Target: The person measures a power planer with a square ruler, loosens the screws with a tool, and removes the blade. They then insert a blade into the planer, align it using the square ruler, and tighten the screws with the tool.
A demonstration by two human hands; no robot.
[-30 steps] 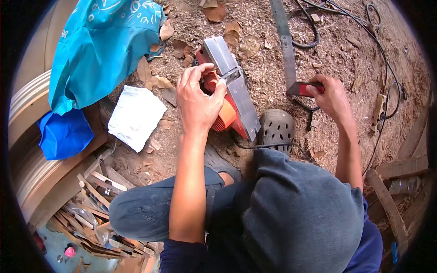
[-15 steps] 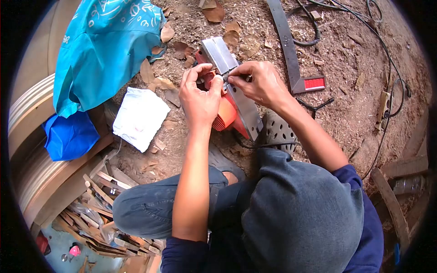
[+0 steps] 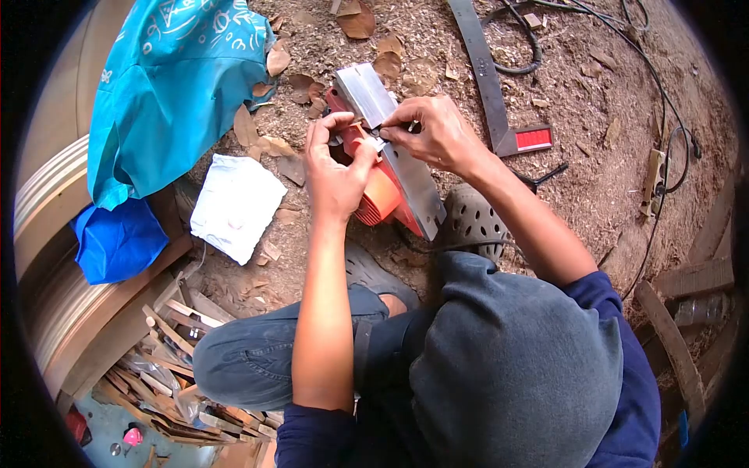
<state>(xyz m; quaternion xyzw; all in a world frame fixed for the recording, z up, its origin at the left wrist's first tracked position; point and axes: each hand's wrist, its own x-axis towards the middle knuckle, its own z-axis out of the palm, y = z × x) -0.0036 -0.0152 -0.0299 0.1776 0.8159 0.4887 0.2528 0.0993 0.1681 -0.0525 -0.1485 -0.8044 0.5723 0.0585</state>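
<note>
A red electric planer (image 3: 405, 187) lies upturned on the sawdust-strewn ground, its grey metal sole facing up. My left hand (image 3: 337, 168) holds the planer's left side near the middle, fingers above and thumb below. From the right, my right hand (image 3: 437, 134) reaches over the gap between the two sole plates, thumb and index finger pinched there. What lies between those fingertips is too small to make out. The orange ribbed housing of the planer shows below my left hand.
A white folded cloth (image 3: 237, 207) and teal fabric (image 3: 168, 93) are at the left, beside a blue bag (image 3: 118, 239). A metal square (image 3: 488, 86) and black cable (image 3: 651, 70) lie at the right. Wood scraps (image 3: 168, 366) fill the lower left.
My right hand's fingers have shifted slightly left and down over the planer's middle. The whole view has moved a little, and my left hand keeps its hold.
</note>
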